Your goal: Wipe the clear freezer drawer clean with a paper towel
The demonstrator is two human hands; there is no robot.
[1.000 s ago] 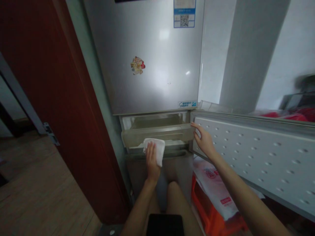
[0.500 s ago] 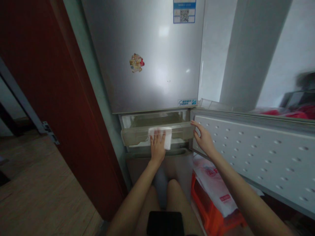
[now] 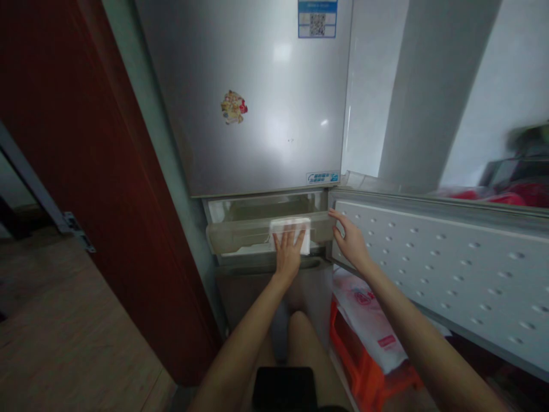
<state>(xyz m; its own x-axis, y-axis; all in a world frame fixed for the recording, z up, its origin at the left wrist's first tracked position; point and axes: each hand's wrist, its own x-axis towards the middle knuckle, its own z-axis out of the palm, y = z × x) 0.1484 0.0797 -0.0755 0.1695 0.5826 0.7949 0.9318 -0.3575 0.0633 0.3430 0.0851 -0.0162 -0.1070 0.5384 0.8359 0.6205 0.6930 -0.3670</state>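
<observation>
A pale, see-through freezer drawer (image 3: 238, 236) is pulled partly out of the fridge's open middle compartment. Flat against its front lies a white folded cloth (image 3: 305, 245), which may be a paper towel; the material is hard to tell. My left hand (image 3: 288, 254) presses on this cloth with fingers outstretched and spread, not wrapped round it. At the drawer's right end, my right hand (image 3: 352, 243) has its fingers hooked over the top corner and its thumb lower down, gripping the edge.
The compartment's door (image 3: 429, 257) swings out on the right, above an orange stool (image 3: 364, 377) with a white plastic bag (image 3: 377, 326). Above is the fridge's upper door (image 3: 266, 114). A red-brown wooden door (image 3: 128, 229) stands close on the left.
My left hand has slid the cloth to the right along the drawer front. My right hand keeps its place at the drawer's corner. The whole view has shifted slightly.
</observation>
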